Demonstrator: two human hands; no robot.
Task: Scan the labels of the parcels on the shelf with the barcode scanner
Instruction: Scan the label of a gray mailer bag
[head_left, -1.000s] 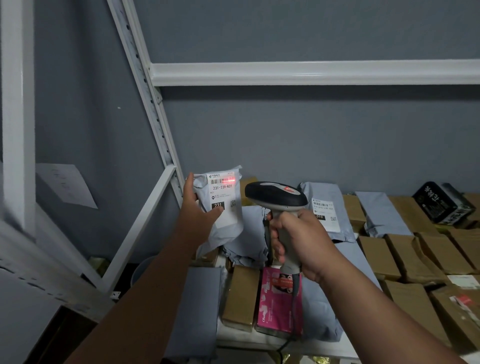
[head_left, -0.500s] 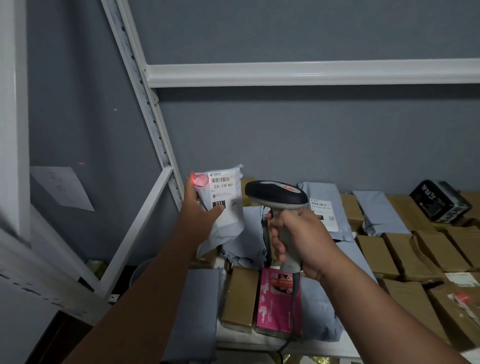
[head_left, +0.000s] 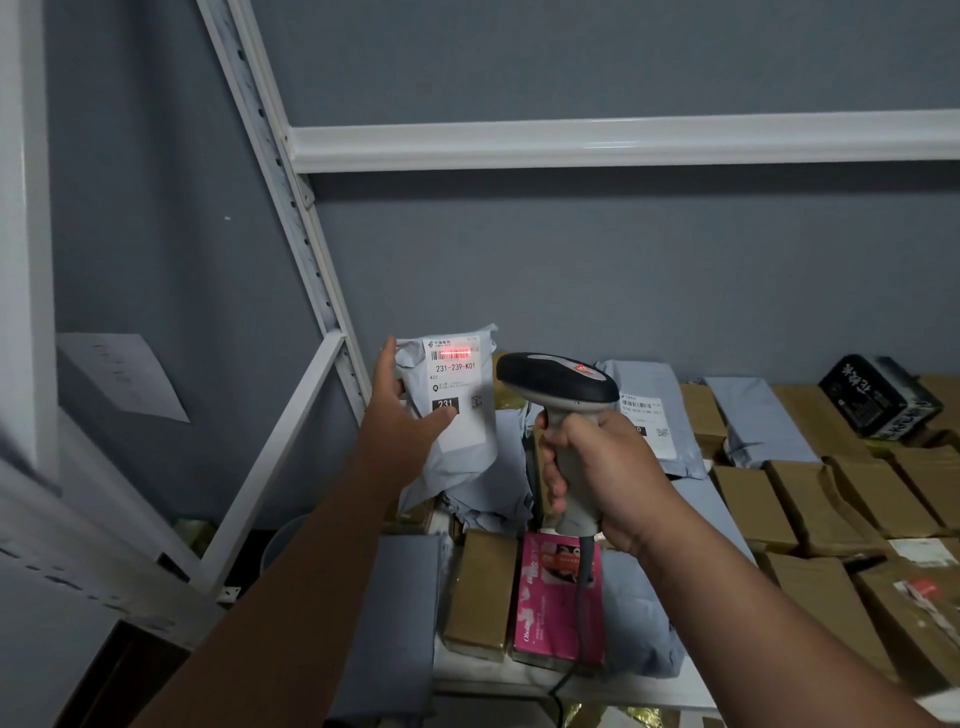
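Grey plastic mailer parcel (head_left: 457, 415): upright, red beam across its barcode.
Left hand (head_left: 402, 415): gripping the parcel's edge.
Right hand (head_left: 605, 473): wrapped around grey-and-black barcode scanner (head_left: 558, 387).

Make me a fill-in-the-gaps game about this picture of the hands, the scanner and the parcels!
1. The right hand grips the grey-and-black barcode scanner by its ____.
2. The scanner's red light falls on the ____ printed on the white label.
3. The left hand holds up a soft ____ plastic mailer bag.
4. Below the scanner lies a flat ____ box between parcels.

Missing words: handle; barcode; grey; pink
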